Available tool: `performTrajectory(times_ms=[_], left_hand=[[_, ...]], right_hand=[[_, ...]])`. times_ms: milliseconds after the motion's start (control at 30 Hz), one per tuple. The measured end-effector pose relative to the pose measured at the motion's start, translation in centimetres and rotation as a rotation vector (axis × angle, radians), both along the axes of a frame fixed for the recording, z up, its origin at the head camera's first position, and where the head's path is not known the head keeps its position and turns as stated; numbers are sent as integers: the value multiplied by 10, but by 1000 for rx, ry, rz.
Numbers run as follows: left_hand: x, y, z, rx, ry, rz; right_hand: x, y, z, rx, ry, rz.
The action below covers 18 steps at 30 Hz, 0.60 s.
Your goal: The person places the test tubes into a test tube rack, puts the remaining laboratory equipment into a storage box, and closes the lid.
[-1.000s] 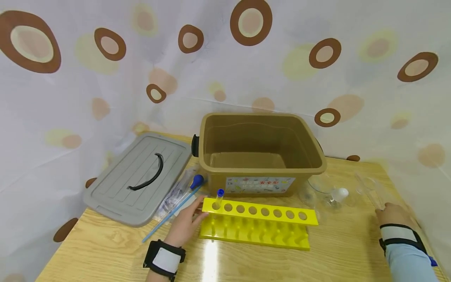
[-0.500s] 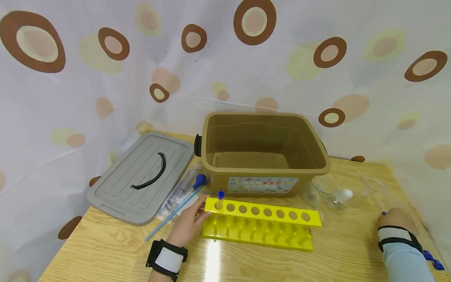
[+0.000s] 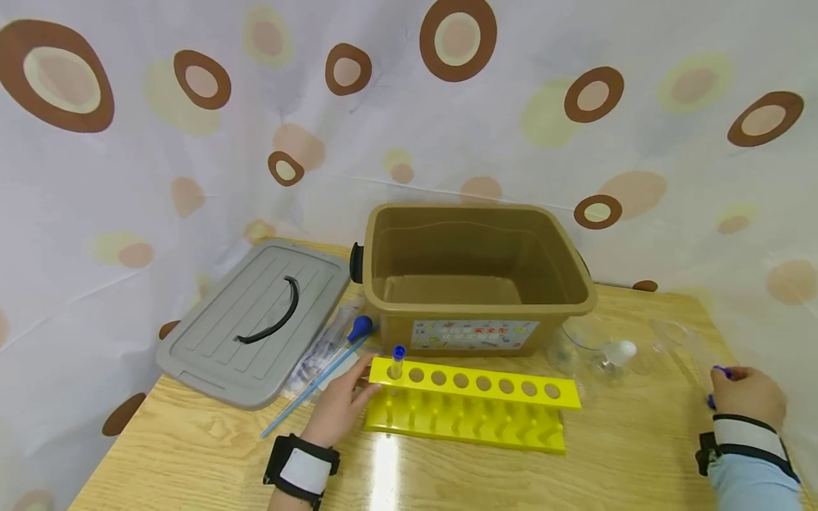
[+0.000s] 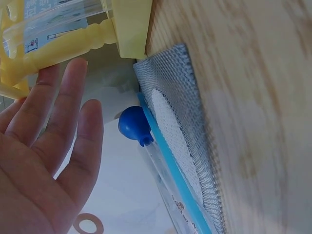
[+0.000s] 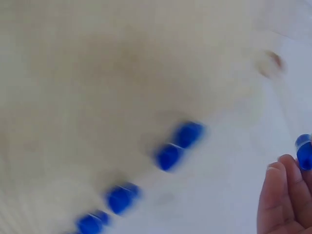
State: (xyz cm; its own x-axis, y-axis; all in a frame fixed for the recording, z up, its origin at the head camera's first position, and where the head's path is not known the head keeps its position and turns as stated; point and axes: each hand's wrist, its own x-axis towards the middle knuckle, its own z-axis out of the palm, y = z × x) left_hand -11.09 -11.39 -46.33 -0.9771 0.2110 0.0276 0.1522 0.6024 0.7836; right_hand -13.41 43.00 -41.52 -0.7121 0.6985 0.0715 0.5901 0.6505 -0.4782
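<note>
The yellow test tube rack (image 3: 473,383) stands in front of the brown box, with one blue-capped test tube (image 3: 397,363) upright in its leftmost hole. My left hand (image 3: 339,408) holds the rack's left end, thumb in front; in the left wrist view its fingers (image 4: 73,117) lie against a yellow post (image 4: 73,48). At the table's right side, my right hand (image 3: 749,397) pinches a clear test tube near its blue cap (image 5: 304,152). Several blue caps (image 5: 187,134) lie beside that hand, blurred in the right wrist view.
The brown box (image 3: 479,310) stands open behind the rack. A grey lid (image 3: 255,326) lies left, beside a blue-bulbed dropper (image 3: 361,328), a blue stick (image 3: 313,390) and a gauze mat (image 4: 175,122). Clear glassware with a white-topped piece (image 3: 618,353) stands right of the box.
My right hand has come up from the blue caps at the right edge, now with a test tube's blue cap at its fingertips. The left hand stays on the rack.
</note>
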Motion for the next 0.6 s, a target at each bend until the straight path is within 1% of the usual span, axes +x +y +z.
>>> performTrajectory(times_ms=[67, 133, 233, 267, 333, 400, 467, 533, 600], left_hand=[[0, 0, 1, -1, 3, 4], [0, 0, 1, -2, 3, 7], [0, 1, 1, -8, 2, 7], [1, 1, 1, -9, 0, 5], [0, 2, 1, -11, -1, 4], [0, 2, 1, -16, 0, 4], [0, 2, 1, -20, 1, 1], [0, 1, 1, -22, 0, -2], [0, 1, 1, -23, -1, -7]], right_hand=[[2, -2, 7, -8, 35, -24], [4, -5, 20, -12, 120, -59], [10, -17, 43, -76, 241, -118], [11, -22, 51, -85, 300, -134], [12, -32, 66, -70, 449, -144], [12, -44, 81, -43, 569, -123], [13, -56, 97, -2, 661, -69], [15, -66, 114, 32, 699, 4], [18, -76, 130, 59, 706, 87]])
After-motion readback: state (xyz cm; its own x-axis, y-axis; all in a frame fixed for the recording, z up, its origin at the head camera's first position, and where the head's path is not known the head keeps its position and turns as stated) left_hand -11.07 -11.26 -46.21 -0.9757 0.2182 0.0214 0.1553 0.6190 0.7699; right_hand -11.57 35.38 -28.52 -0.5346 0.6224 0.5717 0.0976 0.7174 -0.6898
